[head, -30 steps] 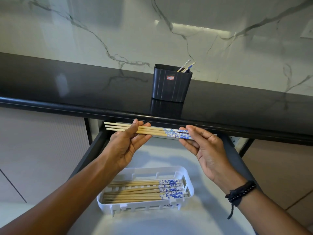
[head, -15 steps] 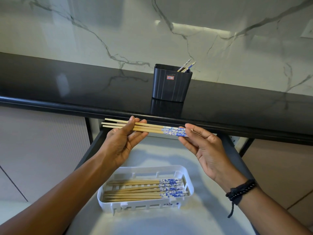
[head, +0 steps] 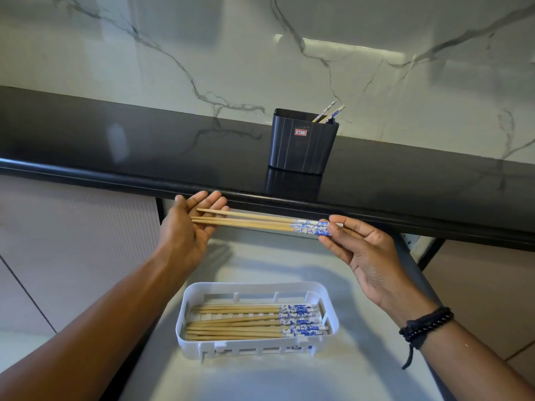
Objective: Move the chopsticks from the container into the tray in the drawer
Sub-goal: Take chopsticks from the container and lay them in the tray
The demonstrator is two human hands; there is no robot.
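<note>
Right hand (head: 364, 250) pinches the patterned ends of the chopsticks (head: 260, 224), open left hand (head: 191, 224) levelling their tips above the white tray (head: 185, 311) below both hands.

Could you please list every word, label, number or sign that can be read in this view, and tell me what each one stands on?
"61": handwritten, as best it reads, on the small red-bordered sticker on the front of the dark container on the black countertop.
The chopsticks in the white tray and those held in both hands carry only a blue-and-white pattern, no lettering that can be read.
No other text shows.
</note>
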